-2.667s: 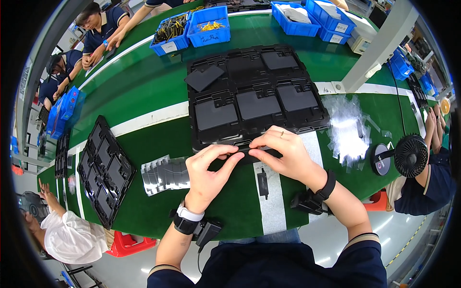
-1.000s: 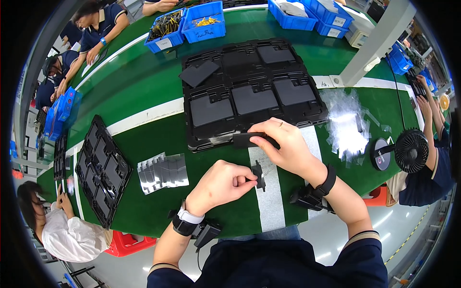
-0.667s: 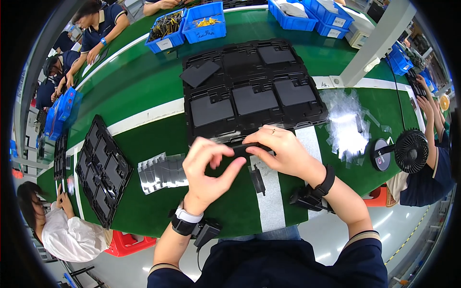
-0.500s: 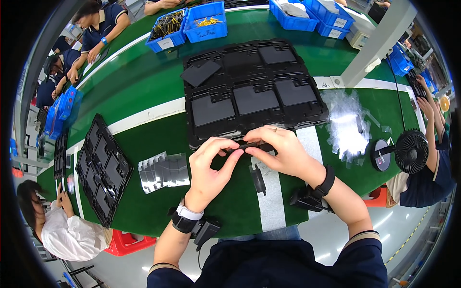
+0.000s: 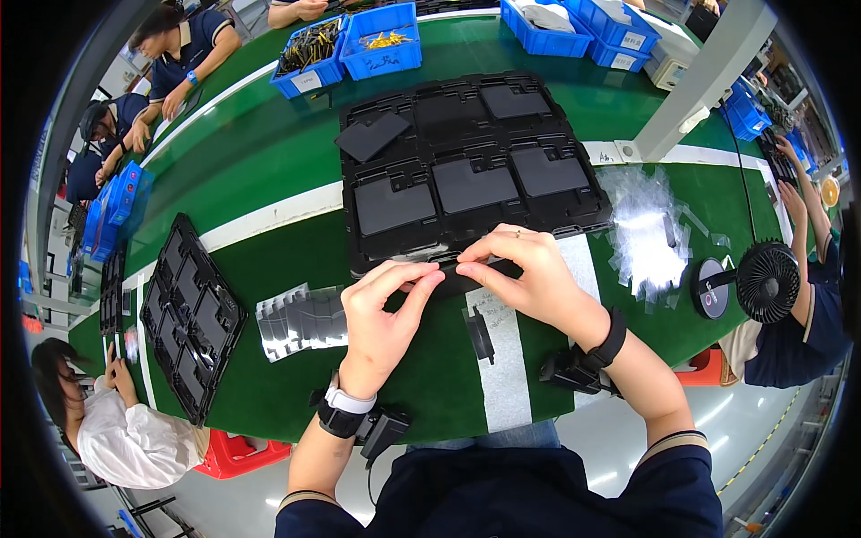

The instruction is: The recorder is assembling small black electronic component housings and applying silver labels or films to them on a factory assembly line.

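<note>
Just in front of a large black tray, my two hands face each other with thumbs and forefingers pinched. My left hand and my right hand grip the top edge of a thin, dark flat panel. Much of this panel is hidden by the fingers, and its dark colour blends with the tray. Several dark rectangular panels lie in the tray's pockets, and one loose panel rests askew at its far left. Below my right hand, a small black strip lies on a white band across the green table.
Left of my hands is a sheet of clear and dark strips, then another black tray. A pile of clear film pieces and a small black fan are at right. Blue bins line the back; a grey post rises behind. Co-workers sit around.
My fingertips have shifted slightly, and more of the dark panel shows below them. My left hand has moved a little left. The trays and strips stay in place.
</note>
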A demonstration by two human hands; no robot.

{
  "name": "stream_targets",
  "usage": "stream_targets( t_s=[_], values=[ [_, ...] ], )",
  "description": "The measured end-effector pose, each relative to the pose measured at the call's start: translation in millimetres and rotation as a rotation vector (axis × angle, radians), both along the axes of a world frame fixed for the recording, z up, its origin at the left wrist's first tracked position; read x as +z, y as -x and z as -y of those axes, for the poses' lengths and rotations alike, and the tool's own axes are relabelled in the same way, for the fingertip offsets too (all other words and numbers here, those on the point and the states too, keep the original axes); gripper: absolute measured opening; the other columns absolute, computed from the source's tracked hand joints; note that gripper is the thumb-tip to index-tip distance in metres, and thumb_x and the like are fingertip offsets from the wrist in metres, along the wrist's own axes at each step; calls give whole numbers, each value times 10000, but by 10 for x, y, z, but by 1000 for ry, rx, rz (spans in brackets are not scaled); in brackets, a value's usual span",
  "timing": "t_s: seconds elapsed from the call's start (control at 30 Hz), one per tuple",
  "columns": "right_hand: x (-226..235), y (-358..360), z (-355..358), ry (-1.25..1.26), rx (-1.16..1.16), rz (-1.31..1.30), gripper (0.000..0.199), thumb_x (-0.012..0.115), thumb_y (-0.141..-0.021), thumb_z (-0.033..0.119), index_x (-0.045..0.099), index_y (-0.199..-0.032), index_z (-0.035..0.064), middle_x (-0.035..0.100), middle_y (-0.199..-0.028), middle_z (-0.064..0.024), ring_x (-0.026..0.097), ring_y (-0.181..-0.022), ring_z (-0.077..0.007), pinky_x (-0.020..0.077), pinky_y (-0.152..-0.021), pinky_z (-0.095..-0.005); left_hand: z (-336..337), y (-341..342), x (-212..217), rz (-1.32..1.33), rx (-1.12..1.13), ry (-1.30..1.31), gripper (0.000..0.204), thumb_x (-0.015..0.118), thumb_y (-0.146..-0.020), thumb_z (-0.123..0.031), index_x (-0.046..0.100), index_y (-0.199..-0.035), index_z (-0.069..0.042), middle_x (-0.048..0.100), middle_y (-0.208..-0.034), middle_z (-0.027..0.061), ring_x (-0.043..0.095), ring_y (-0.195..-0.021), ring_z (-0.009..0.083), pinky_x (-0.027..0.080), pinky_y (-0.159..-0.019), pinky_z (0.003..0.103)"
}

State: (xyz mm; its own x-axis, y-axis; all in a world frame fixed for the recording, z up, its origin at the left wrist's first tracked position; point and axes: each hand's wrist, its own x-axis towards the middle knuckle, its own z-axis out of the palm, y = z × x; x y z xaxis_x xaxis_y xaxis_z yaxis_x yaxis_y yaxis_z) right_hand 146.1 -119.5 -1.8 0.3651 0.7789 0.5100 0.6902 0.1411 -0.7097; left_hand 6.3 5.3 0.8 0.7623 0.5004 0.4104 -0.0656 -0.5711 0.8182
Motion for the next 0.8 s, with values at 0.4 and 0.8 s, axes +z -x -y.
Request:
stream_targets(
  t_s=[0.4,0.8],
  values=[
    [-6,36,25,179,40,44,247,664,-755,79,562,-975,33,612,-679,-72,623,-635,-213,493,-601,-304,-29,1,-52,-43,-80,164,209,657,-762,11,608,-966,7,645,-832,70,606,-719,109,478,-653,211],
    [35,76,42,-34,145,-487,371,638,-774,24,562,-1137,37,645,-707,-62,624,-645,-85,492,-634,-227,-4,43,-21,-122,-307,624,167,562,-878,-103,600,-910,57,634,-795,62,596,-707,82,529,-617,234]
  ],
)
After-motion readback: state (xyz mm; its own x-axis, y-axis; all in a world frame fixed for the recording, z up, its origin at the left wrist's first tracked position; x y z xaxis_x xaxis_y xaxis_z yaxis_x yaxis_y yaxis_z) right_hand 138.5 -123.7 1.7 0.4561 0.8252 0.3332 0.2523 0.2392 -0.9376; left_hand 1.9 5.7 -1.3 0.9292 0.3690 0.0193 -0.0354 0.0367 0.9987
